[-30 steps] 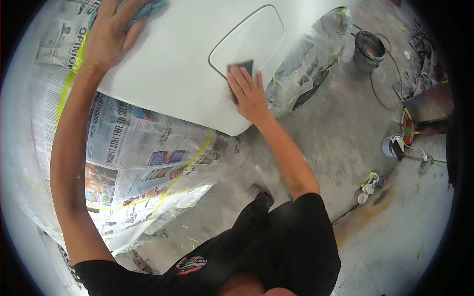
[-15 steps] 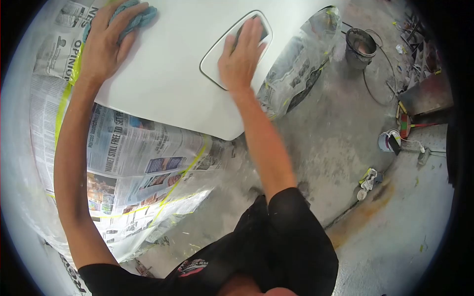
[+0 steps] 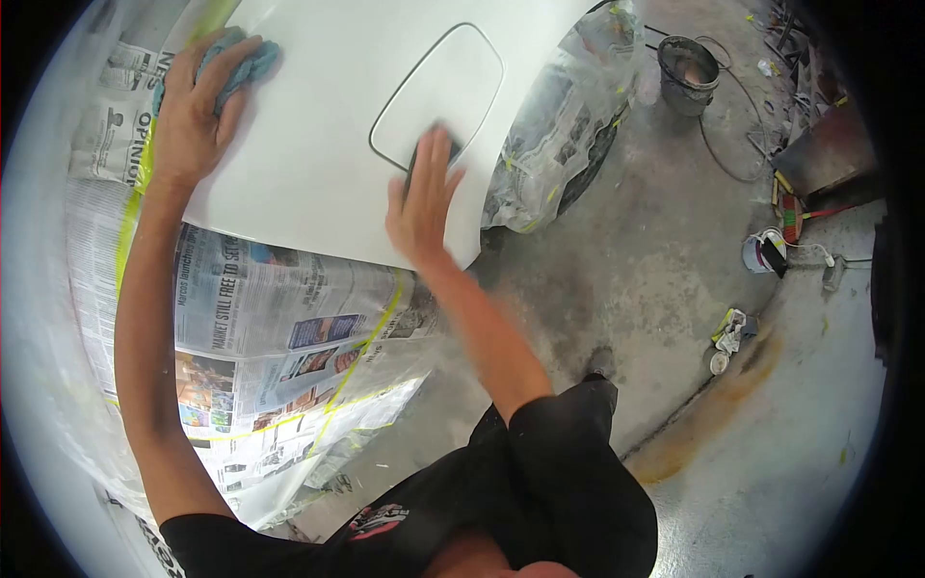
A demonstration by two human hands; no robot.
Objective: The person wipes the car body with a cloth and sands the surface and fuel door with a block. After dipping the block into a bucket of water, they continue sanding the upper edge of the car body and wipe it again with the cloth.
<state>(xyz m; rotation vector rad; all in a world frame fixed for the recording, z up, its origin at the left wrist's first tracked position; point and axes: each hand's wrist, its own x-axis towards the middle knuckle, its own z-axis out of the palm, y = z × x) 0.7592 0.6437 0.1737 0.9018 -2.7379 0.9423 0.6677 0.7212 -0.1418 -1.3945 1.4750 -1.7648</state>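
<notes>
A white car body panel [image 3: 299, 125] with a fuel door [image 3: 448, 82] outlined by its gap fills the upper middle. My left hand [image 3: 193, 120] is closed around a crumpled blue cloth [image 3: 252, 65], resting at the panel's left edge beside yellow tape. On the panel just below the fuel door, my right hand [image 3: 421, 207] presses a dark flat pad [image 3: 414, 164]; the fingers lie over most of it, so its exact kind is hidden.
Newspaper [image 3: 260, 308] held by yellow tape masks the car below the panel. Plastic sheeting [image 3: 554, 125] wraps the wheel area on the right. A black bucket [image 3: 688, 96], a cable, a white tub [image 3: 758, 252] and a brush [image 3: 790, 220] stand along the floor's right side.
My right hand has slid the pad down and left, from the fuel door to below it. The left hand keeps its hold on the cloth. The view has shifted slightly.
</notes>
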